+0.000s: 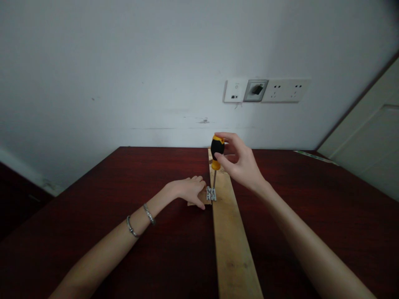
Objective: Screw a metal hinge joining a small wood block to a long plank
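screwdriver (217, 150) gripped by right hand (241, 166) fingers, tip on hinge (211, 193) | small block (195, 203) pinched by left hand (188, 190) against plank (232, 241) edge | risk: left fingers likely jabbed if tip is slipped

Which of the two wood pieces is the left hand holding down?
The short wood block beside the hinge, under the left hand; the long plank lies to its right, below the right hand's screwdriver.

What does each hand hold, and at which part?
The right hand grips the screwdriver by its black handle. The left hand rests on a small wood piece by the hinge; grip unclear.
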A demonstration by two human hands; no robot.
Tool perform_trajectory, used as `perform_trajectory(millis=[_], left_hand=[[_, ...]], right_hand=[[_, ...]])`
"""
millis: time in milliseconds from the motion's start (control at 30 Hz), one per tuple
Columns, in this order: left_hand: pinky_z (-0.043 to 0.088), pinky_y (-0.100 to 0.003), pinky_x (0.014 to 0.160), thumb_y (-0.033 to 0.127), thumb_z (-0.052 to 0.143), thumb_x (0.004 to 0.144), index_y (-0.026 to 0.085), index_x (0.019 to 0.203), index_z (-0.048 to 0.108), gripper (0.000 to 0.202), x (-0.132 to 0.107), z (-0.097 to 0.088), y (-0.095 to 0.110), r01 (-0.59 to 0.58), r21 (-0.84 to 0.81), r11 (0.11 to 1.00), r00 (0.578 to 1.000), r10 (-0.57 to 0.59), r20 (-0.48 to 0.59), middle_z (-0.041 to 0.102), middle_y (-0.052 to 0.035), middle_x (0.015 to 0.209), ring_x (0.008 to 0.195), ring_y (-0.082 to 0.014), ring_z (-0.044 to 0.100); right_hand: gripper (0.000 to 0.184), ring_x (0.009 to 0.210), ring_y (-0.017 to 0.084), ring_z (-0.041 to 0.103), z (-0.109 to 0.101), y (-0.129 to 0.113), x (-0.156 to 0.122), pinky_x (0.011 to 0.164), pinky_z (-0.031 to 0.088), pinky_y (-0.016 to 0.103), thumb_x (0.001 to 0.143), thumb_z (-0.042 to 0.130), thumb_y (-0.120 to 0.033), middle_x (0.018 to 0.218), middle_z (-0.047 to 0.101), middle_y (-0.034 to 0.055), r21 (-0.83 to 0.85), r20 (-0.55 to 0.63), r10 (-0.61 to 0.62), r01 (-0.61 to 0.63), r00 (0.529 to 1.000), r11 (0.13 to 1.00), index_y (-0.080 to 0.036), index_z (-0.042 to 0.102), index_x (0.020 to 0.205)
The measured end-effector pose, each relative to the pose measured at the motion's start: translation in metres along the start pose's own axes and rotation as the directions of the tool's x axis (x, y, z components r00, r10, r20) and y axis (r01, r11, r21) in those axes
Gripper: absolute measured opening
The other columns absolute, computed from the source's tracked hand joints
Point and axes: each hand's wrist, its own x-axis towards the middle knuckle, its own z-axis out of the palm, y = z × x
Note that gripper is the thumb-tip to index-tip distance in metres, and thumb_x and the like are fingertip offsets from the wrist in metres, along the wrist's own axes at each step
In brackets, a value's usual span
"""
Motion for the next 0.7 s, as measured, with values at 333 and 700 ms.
perform_trajectory(millis=[333,700], left_hand=[[0.042,-0.035,0.08,0.066,0.06,0.063,0.014,0.112,0.051,0.072,-0.001,-0.002,0.001,0.0,0.001,1.0,1.0,0.0,-0.003,0.049,-0.013,0.114,0.101,-0.0296,0.049],[0.042,-0.037,0.083,0.066,0.06,0.063,0.013,0.114,0.05,0.074,0.0,-0.002,0.001,0.0,-0.003,1.0,1.0,0.0,0.007,0.049,-0.0142,0.115,0.102,-0.0301,0.049]], right_hand=[[0.045,0.098,0.023,0.055,-0.007,0.001,0.004,0.069,0.057,0.036,0.076,0.06,-0.018,0.118,0.054,0.0055,-0.15,0.053,-0.058,0.066,0.997,0.987,-0.029,0.051,0.119],[0.039,0.115,0.023,0.049,-0.019,-0.002,0.006,0.084,0.053,0.039,0.084,0.05,-0.023,0.127,0.049,0.0049,-0.013,0.138,-0.013,0.015,0.99,1.0,-0.031,0.052,0.123]])
